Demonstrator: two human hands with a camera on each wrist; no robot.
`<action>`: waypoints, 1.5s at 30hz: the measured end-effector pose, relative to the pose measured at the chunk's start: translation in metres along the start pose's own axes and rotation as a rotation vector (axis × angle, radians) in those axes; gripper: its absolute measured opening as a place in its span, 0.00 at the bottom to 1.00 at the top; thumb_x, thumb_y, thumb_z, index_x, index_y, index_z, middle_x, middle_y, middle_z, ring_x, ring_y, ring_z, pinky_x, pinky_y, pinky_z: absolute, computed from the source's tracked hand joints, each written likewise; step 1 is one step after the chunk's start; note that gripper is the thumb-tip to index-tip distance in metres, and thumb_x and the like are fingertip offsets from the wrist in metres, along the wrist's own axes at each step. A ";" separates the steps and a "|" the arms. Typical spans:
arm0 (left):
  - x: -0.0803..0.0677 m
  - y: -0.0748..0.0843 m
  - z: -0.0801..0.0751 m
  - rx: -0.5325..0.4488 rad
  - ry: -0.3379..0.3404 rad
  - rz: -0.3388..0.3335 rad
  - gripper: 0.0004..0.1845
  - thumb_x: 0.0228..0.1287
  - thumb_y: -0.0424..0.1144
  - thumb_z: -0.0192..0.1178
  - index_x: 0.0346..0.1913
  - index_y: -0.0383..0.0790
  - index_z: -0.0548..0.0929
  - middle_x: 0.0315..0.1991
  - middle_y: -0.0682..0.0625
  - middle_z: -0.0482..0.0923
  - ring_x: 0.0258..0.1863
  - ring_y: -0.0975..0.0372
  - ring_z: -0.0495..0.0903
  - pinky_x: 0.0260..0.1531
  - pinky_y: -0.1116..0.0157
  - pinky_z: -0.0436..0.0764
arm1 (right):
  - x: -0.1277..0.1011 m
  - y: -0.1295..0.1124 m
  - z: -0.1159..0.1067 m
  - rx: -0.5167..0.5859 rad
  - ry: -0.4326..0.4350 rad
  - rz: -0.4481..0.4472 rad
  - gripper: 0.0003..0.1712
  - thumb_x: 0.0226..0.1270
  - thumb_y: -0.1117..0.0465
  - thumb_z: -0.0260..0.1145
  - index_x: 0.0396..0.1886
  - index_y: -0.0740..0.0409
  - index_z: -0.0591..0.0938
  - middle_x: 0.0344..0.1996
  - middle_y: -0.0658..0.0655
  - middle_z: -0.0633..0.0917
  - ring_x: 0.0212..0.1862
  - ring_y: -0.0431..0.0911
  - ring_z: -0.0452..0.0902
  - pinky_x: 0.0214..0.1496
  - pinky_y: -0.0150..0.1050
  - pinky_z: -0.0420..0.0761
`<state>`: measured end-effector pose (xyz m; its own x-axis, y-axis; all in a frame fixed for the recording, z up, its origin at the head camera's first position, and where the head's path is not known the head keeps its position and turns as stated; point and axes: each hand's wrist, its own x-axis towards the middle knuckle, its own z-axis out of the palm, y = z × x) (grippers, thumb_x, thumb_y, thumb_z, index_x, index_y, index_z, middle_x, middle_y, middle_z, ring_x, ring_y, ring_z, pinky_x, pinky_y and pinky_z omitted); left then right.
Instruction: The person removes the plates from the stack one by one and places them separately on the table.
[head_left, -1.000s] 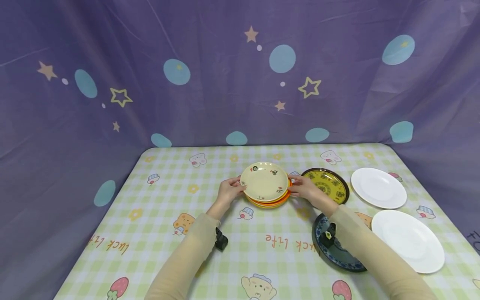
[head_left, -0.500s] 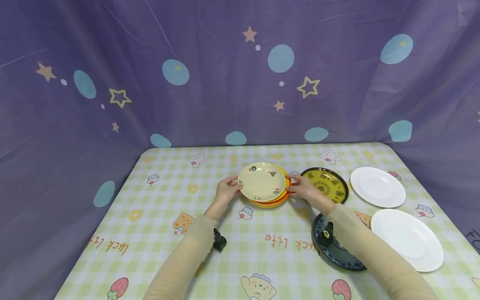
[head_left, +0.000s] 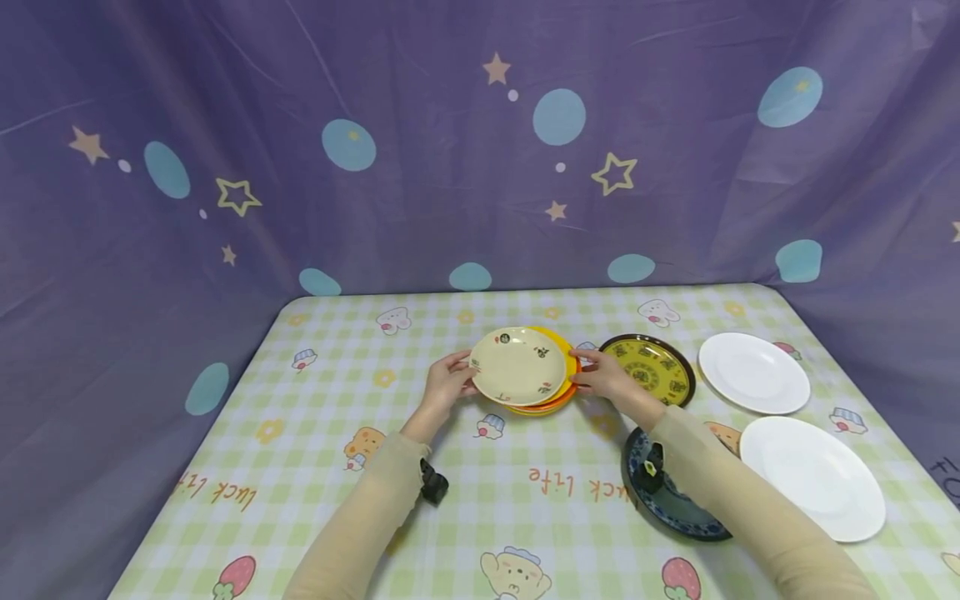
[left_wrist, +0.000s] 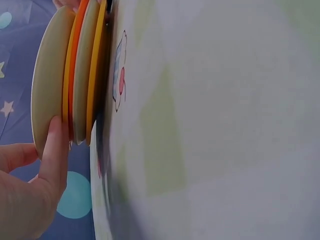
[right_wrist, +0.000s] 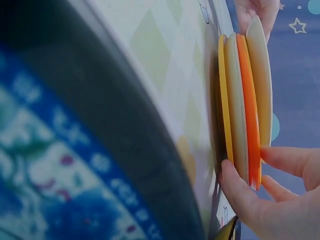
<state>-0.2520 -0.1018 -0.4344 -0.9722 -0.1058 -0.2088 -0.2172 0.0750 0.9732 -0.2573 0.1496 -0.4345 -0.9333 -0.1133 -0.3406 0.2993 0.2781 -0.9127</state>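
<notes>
Both hands grip the cream plate (head_left: 519, 365) topping the orange stack (head_left: 558, 398), left hand (head_left: 444, 383) and right hand (head_left: 609, 379) at opposite rims, open desk (head_left: 337, 417) leftward, "luck life" printed nearby.

The cream plate (head_left: 518, 365) is looking smooth and faintly glossy, the two white plates (head_left: 753, 372) shinier; the checked tablecloth (head_left: 337, 433) is showing a slick, plasticky sheen.
</notes>
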 end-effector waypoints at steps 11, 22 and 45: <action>-0.001 0.003 -0.007 -0.056 0.007 0.013 0.22 0.54 0.22 0.53 0.55 0.32 0.72 0.35 0.43 0.74 0.17 0.66 0.74 0.23 0.68 0.83 | 0.000 -0.001 0.004 0.013 0.016 -0.018 0.31 0.56 0.75 0.57 0.61 0.65 0.64 0.47 0.72 0.68 0.32 0.44 0.74 0.42 0.39 0.81; -0.001 0.003 -0.021 -0.066 0.033 0.044 0.23 0.54 0.21 0.52 0.55 0.32 0.72 0.37 0.41 0.75 0.17 0.67 0.75 0.20 0.69 0.82 | -0.001 -0.001 0.001 0.001 -0.001 -0.029 0.31 0.57 0.75 0.57 0.62 0.66 0.63 0.47 0.71 0.68 0.33 0.44 0.74 0.44 0.40 0.81; -0.004 0.010 -0.058 -0.087 0.063 0.009 0.23 0.56 0.23 0.52 0.57 0.35 0.70 0.37 0.46 0.74 0.19 0.68 0.77 0.22 0.70 0.82 | -0.006 -0.002 0.001 -0.023 0.000 -0.014 0.30 0.58 0.74 0.57 0.62 0.65 0.63 0.48 0.72 0.68 0.38 0.47 0.75 0.46 0.41 0.80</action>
<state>-0.2448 -0.1579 -0.4186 -0.9662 -0.1678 -0.1957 -0.1969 -0.0095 0.9804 -0.2520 0.1488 -0.4312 -0.9374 -0.1171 -0.3280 0.2819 0.2983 -0.9119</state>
